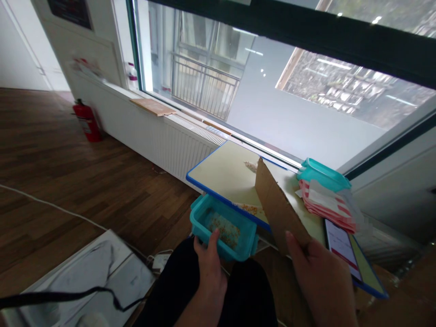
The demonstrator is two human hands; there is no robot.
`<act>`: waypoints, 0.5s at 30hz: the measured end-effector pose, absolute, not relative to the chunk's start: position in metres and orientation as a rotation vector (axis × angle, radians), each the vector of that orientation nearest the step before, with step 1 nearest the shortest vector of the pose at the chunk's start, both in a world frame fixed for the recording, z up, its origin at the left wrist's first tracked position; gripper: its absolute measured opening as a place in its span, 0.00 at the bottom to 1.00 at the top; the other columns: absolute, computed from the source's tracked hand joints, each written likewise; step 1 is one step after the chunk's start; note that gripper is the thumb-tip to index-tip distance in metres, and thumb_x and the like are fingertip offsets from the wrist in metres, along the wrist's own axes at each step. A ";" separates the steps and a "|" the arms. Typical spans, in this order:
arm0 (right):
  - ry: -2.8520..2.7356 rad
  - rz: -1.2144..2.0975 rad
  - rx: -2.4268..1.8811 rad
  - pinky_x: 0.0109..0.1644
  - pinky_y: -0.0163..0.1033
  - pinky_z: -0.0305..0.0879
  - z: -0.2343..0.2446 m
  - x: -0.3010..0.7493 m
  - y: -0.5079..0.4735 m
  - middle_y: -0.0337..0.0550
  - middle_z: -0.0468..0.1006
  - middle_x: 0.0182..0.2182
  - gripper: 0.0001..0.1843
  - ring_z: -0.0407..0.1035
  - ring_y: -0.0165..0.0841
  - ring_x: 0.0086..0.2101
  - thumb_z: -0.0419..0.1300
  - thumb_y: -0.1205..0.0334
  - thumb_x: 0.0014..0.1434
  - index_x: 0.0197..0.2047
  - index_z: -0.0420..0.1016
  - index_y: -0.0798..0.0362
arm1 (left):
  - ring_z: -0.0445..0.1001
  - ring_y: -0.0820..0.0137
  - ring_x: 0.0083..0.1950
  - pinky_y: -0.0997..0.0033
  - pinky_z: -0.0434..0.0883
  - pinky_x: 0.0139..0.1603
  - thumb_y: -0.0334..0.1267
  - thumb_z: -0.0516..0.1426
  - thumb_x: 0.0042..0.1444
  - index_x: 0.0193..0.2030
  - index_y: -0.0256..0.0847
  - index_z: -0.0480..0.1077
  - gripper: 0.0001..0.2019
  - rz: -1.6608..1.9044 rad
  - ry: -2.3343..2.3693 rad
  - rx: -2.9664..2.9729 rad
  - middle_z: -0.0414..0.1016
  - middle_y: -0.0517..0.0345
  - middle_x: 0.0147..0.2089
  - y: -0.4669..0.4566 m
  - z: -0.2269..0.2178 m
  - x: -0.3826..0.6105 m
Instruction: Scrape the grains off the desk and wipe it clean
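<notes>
My left hand point(208, 262) grips the near rim of a teal plastic container point(222, 228), held just below the table's front edge. Small tan grains lie inside it. My right hand point(318, 272) holds a brown cardboard sheet point(277, 208) standing on edge on the pale blue-rimmed table point(221, 170). A small heap of grains point(250, 209) lies at the table's edge beside the cardboard, above the container. A few more grains point(251, 166) sit farther back.
A teal lidded box point(322, 175), red-and-white striped packets point(323, 204) and a phone point(342, 247) lie on the table's right side. Behind are a white radiator point(177, 143) and a large window. A red fire extinguisher point(87, 120) stands on the wooden floor.
</notes>
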State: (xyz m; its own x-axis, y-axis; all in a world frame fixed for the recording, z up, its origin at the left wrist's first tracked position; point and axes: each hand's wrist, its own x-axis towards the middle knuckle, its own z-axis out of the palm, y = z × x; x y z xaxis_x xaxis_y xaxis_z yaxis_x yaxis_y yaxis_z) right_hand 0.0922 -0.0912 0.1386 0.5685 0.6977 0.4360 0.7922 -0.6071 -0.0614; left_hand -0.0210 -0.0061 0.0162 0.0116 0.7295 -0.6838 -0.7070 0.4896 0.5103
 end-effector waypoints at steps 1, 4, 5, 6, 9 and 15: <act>-1.252 -0.545 -2.535 0.23 0.38 0.51 0.139 0.090 -0.090 0.46 0.68 0.10 0.25 0.65 0.37 0.15 0.47 0.45 0.58 0.14 0.57 0.47 | 0.76 0.62 0.47 0.63 0.76 0.41 0.40 0.64 0.52 0.64 0.49 0.57 0.33 1.114 1.087 0.030 0.72 0.49 0.56 -0.006 0.016 -0.021; -1.286 -0.563 -2.487 0.22 0.38 0.51 0.140 0.083 -0.088 0.46 0.68 0.10 0.26 0.65 0.37 0.15 0.47 0.45 0.58 0.13 0.57 0.47 | 0.76 0.63 0.48 0.64 0.76 0.41 0.39 0.65 0.52 0.64 0.48 0.57 0.34 1.106 1.081 0.045 0.72 0.50 0.57 -0.005 0.014 -0.020; -1.294 -0.571 -2.478 0.22 0.38 0.51 0.141 0.081 -0.087 0.46 0.68 0.10 0.26 0.65 0.37 0.15 0.47 0.45 0.59 0.13 0.58 0.47 | 0.76 0.63 0.48 0.64 0.76 0.42 0.38 0.65 0.52 0.64 0.48 0.57 0.34 1.110 1.074 0.047 0.72 0.50 0.57 -0.005 0.014 -0.020; -1.301 -0.575 -2.472 0.22 0.38 0.51 0.141 0.079 -0.086 0.46 0.68 0.10 0.26 0.65 0.37 0.14 0.47 0.45 0.59 0.13 0.60 0.47 | 0.76 0.63 0.48 0.63 0.76 0.43 0.38 0.65 0.52 0.64 0.48 0.57 0.33 1.115 1.067 0.049 0.72 0.49 0.57 -0.005 0.013 -0.020; -1.327 -0.578 -2.458 0.21 0.38 0.51 0.142 0.072 -0.085 0.45 0.67 0.09 0.27 0.64 0.36 0.14 0.47 0.46 0.60 0.14 0.63 0.48 | 0.76 0.63 0.49 0.62 0.76 0.45 0.38 0.65 0.53 0.64 0.48 0.56 0.34 1.139 1.026 0.067 0.71 0.49 0.58 -0.007 0.011 -0.020; -1.384 -0.535 -2.396 0.20 0.38 0.51 0.144 0.060 -0.083 0.42 0.65 0.08 0.27 0.63 0.36 0.13 0.48 0.46 0.62 0.17 0.73 0.48 | 0.75 0.62 0.53 0.63 0.75 0.49 0.40 0.66 0.51 0.65 0.48 0.54 0.37 1.115 1.055 0.041 0.70 0.49 0.60 -0.008 0.011 -0.022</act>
State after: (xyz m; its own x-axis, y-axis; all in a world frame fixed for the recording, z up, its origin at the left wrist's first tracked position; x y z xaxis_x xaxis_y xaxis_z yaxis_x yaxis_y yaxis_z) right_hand 0.0601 -0.0830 0.1443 0.4598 0.7533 0.4703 0.8737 -0.4784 -0.0881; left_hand -0.0215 -0.0076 0.0112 0.0354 0.7434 -0.6679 -0.7080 0.4903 0.5083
